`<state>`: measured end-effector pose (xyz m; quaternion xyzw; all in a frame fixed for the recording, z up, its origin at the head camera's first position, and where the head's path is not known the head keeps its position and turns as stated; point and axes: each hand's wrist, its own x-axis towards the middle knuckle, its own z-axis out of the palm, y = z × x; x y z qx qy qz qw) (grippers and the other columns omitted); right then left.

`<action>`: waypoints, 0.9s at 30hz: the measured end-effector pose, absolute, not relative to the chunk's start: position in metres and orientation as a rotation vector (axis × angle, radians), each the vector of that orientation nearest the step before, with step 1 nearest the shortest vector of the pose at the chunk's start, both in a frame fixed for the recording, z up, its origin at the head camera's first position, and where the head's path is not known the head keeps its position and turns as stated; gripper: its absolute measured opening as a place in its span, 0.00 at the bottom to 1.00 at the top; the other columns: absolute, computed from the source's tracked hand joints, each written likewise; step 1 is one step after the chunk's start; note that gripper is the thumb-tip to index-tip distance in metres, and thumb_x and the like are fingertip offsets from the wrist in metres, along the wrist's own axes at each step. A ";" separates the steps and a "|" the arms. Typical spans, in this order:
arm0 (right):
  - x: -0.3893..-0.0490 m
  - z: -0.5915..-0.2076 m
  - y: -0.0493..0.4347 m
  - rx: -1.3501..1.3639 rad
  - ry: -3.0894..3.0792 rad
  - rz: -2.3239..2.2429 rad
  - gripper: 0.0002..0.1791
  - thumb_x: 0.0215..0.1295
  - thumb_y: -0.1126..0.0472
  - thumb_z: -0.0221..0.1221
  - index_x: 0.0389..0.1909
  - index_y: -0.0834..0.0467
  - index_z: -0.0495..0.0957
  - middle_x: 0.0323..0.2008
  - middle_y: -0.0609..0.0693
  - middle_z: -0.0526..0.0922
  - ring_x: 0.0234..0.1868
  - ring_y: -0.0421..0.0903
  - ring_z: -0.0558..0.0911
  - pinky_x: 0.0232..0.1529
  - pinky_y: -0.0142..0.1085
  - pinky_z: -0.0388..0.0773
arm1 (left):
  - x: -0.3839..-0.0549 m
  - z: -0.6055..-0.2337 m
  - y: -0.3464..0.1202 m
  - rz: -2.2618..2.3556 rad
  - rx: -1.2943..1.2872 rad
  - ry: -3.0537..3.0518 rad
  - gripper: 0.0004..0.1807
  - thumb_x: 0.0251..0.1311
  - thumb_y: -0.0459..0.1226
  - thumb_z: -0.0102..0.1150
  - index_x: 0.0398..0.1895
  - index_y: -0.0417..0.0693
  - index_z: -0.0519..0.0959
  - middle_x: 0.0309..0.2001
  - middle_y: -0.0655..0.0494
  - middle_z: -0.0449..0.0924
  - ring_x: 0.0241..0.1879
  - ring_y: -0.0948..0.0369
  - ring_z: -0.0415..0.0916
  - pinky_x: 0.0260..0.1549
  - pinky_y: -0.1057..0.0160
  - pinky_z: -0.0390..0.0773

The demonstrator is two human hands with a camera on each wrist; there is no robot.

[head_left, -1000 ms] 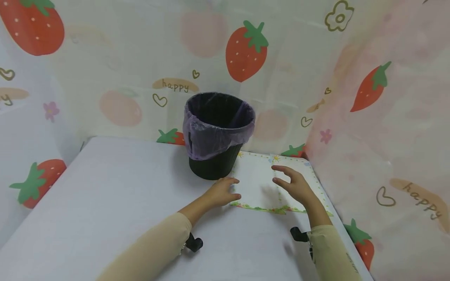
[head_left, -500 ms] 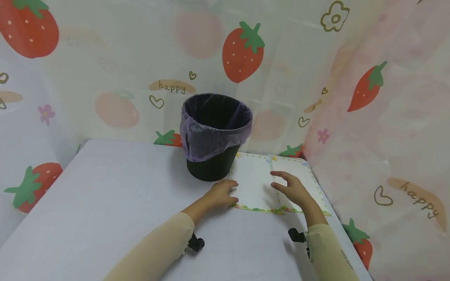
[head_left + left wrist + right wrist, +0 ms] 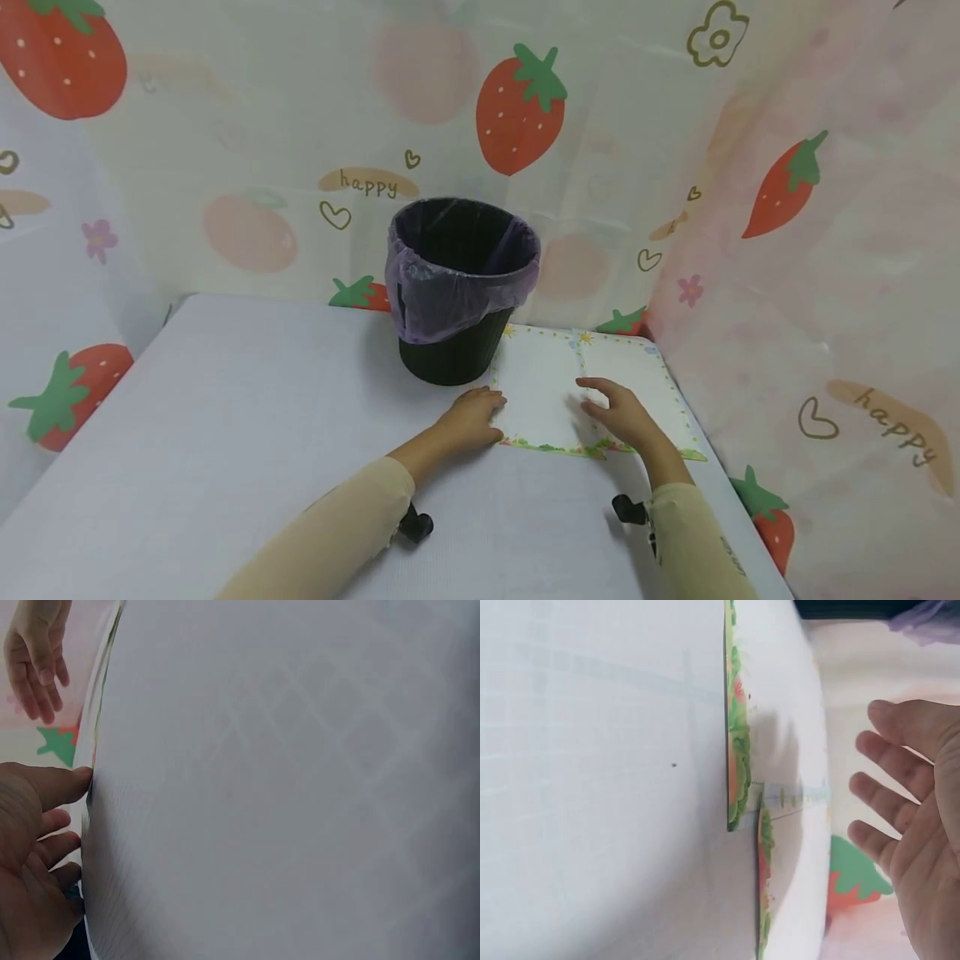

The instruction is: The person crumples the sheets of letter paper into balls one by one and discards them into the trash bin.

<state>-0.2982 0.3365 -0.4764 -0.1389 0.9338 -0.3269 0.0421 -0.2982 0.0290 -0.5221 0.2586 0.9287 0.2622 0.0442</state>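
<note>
Two white paper sheets with printed borders of flowers, suns and grass lie side by side: a left sheet [image 3: 536, 387] and a right sheet [image 3: 637, 362]. My left hand [image 3: 467, 419] is low over the table at the left sheet's near-left edge, thumb and fingers spread apart around nothing. In the left wrist view the left hand [image 3: 34, 859] has its thumb tip right at the table surface. My right hand [image 3: 626, 414] hovers over the sheets near their seam, fingers loosely bent, holding nothing. The right wrist view has the right hand [image 3: 922, 795] with its fingers apart.
A black bin [image 3: 453, 358] lined with a purple bag [image 3: 450, 304] stands behind the left hand, beside the left sheet. The white table [image 3: 247, 450] meets strawberry-printed sheeting [image 3: 615, 150] at the back and sides.
My right hand has come down a little toward the sheets and nearer to me. The left hand has lowered slightly at the left sheet's edge. The bin and sheets stay put.
</note>
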 end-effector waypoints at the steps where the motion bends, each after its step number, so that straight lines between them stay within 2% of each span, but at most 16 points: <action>1: -0.297 -0.477 0.337 -0.416 2.849 -1.005 0.27 0.76 0.56 0.59 0.73 0.54 0.70 0.74 0.57 0.68 0.77 0.63 0.60 0.73 0.64 0.58 | -0.297 -0.521 0.028 0.796 0.790 2.837 0.33 0.59 0.42 0.70 0.68 0.40 0.75 0.72 0.45 0.71 0.75 0.45 0.61 0.76 0.48 0.58; 6: -0.293 -0.479 0.337 -0.329 2.796 -1.024 0.29 0.74 0.54 0.61 0.74 0.51 0.69 0.76 0.57 0.65 0.77 0.64 0.60 0.72 0.66 0.60 | -0.289 -0.517 0.025 0.769 0.792 2.823 0.34 0.58 0.41 0.72 0.68 0.40 0.75 0.71 0.44 0.72 0.75 0.45 0.62 0.75 0.48 0.58; 10: -0.289 -0.481 0.338 -0.247 2.739 -1.059 0.32 0.71 0.54 0.64 0.74 0.49 0.68 0.78 0.59 0.60 0.76 0.66 0.61 0.62 0.61 0.76 | -0.283 -0.515 0.023 0.752 0.779 2.807 0.36 0.56 0.41 0.74 0.68 0.40 0.74 0.70 0.45 0.73 0.75 0.45 0.62 0.75 0.49 0.60; 12: -0.288 -0.484 0.339 -0.250 2.730 -1.058 0.34 0.69 0.56 0.67 0.74 0.50 0.68 0.78 0.59 0.60 0.77 0.66 0.59 0.62 0.60 0.76 | -0.280 -0.515 0.022 0.747 0.770 2.800 0.37 0.56 0.41 0.74 0.68 0.40 0.74 0.71 0.45 0.72 0.75 0.45 0.62 0.75 0.49 0.60; 14: -0.289 -0.488 0.340 -0.284 2.729 -1.032 0.36 0.66 0.58 0.69 0.74 0.52 0.68 0.78 0.59 0.61 0.77 0.66 0.59 0.65 0.61 0.73 | -0.276 -0.515 0.021 0.732 0.765 2.792 0.38 0.55 0.41 0.75 0.69 0.40 0.73 0.72 0.45 0.71 0.76 0.45 0.61 0.75 0.49 0.59; 17: -0.290 -0.494 0.341 -0.360 2.768 -0.926 0.39 0.61 0.60 0.72 0.73 0.54 0.69 0.76 0.56 0.66 0.78 0.63 0.58 0.75 0.63 0.57 | -0.271 -0.512 0.019 0.694 0.773 2.780 0.40 0.54 0.42 0.76 0.70 0.39 0.71 0.73 0.43 0.68 0.76 0.43 0.59 0.76 0.49 0.59; 18: -0.290 -0.495 0.341 -0.377 2.769 -0.905 0.40 0.60 0.61 0.73 0.73 0.55 0.69 0.76 0.56 0.67 0.78 0.63 0.58 0.75 0.62 0.55 | -0.269 -0.510 0.019 0.681 0.778 2.780 0.41 0.54 0.43 0.76 0.70 0.39 0.71 0.74 0.43 0.68 0.76 0.43 0.59 0.76 0.49 0.58; 23: -0.286 -0.498 0.340 -0.406 2.770 -0.854 0.43 0.57 0.59 0.75 0.74 0.56 0.68 0.75 0.57 0.66 0.78 0.63 0.59 0.76 0.60 0.55 | -0.259 -0.505 0.014 0.668 0.793 2.779 0.41 0.53 0.42 0.77 0.69 0.37 0.71 0.73 0.40 0.67 0.76 0.42 0.59 0.76 0.47 0.58; 27: -0.280 -0.498 0.338 -0.459 2.762 -0.829 0.43 0.57 0.59 0.75 0.73 0.60 0.68 0.75 0.60 0.66 0.78 0.65 0.59 0.76 0.61 0.54 | -0.252 -0.507 0.010 0.669 0.812 2.787 0.40 0.53 0.42 0.77 0.68 0.36 0.72 0.72 0.39 0.68 0.76 0.41 0.59 0.74 0.44 0.59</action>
